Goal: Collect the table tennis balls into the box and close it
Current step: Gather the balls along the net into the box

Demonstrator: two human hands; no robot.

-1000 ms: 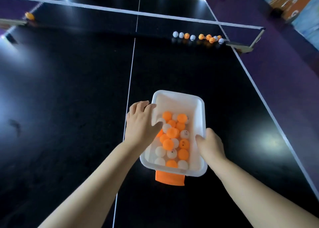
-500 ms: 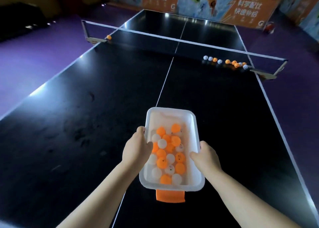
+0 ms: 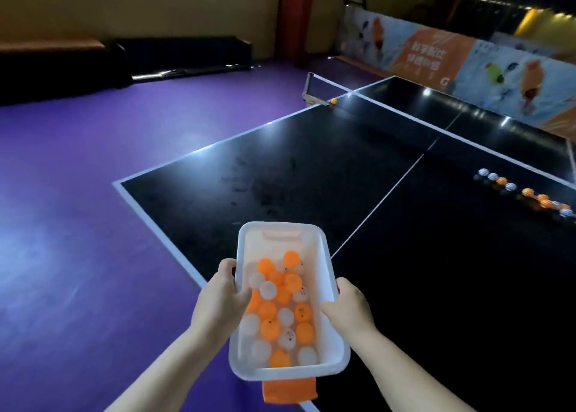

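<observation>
One box (image 3: 280, 225) between left hand (image 3: 219, 299) and right hand (image 3: 350, 310)

Before me the black table (image 3: 280, 178) stood on a purple floor (image 3: 78, 224), its net (image 3: 405, 114) stretched across; printed banners (image 3: 436, 53) ran along beyond its far edge.

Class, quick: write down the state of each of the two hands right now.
Left hand: closed, gripping the left rim of the white box.
Right hand: closed, gripping the box's right rim.
</observation>
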